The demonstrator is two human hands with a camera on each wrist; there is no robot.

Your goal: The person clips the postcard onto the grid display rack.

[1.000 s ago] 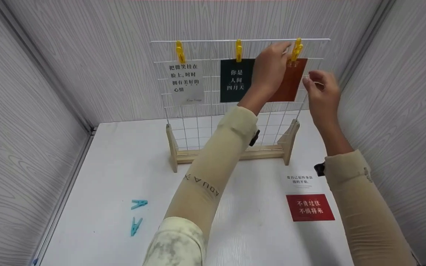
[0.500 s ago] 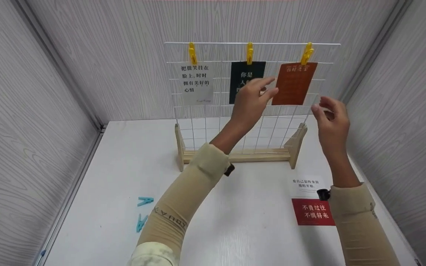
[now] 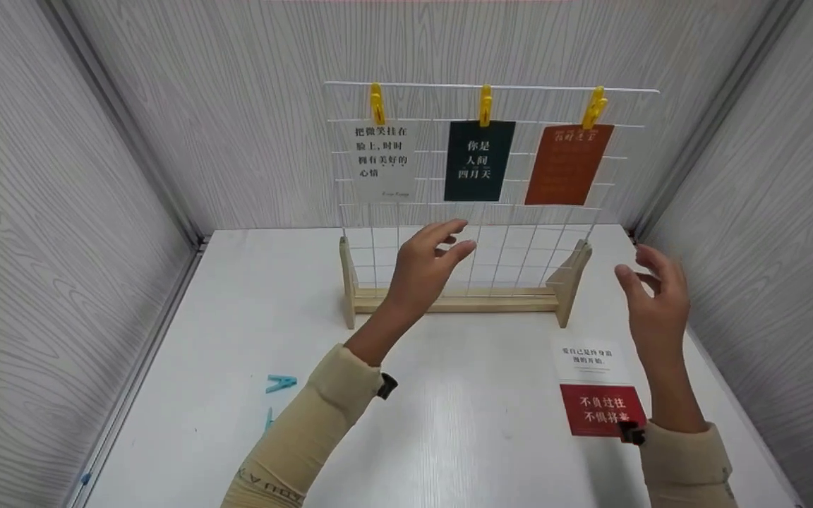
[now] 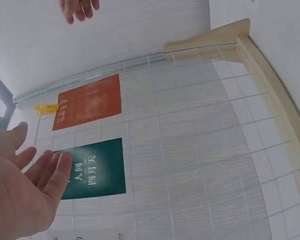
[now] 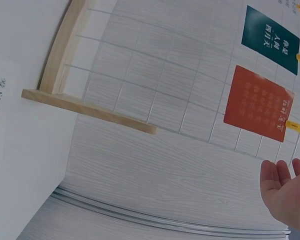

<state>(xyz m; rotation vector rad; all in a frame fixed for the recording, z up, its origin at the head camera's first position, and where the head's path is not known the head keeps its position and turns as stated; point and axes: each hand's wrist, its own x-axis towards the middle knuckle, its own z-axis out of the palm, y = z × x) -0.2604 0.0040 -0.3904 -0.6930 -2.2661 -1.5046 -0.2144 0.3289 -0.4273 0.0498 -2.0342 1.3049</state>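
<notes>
My left hand [image 3: 424,268], fingers loosely bent and holding nothing, is in front of the lower part of a white wire grid rack [image 3: 463,310] with a wooden base. To the right of the rack, my right hand [image 3: 660,303] is also relaxed with nothing in it. Three cards hang from the grid by yellow clips [image 3: 485,106]: a white card [image 3: 385,183] at left, a dark green card [image 3: 479,187] in the middle and an orange card [image 3: 565,169], slightly tilted, at right. In the left wrist view, the fingers overlap the green card's edge.
On the white table [image 3: 449,409], a white card [image 3: 585,370] and a red card [image 3: 583,416] lie at the right, the right wrist overlapping the red one. Two teal clips [image 3: 281,383] lie at the left, one partly behind the left sleeve. Grey wood-grain walls [image 3: 75,176] enclose the table.
My left hand has come away from the orange card and its clip, moving down and left. My right hand has lowered too. The orange card stays hanging from its clip.
</notes>
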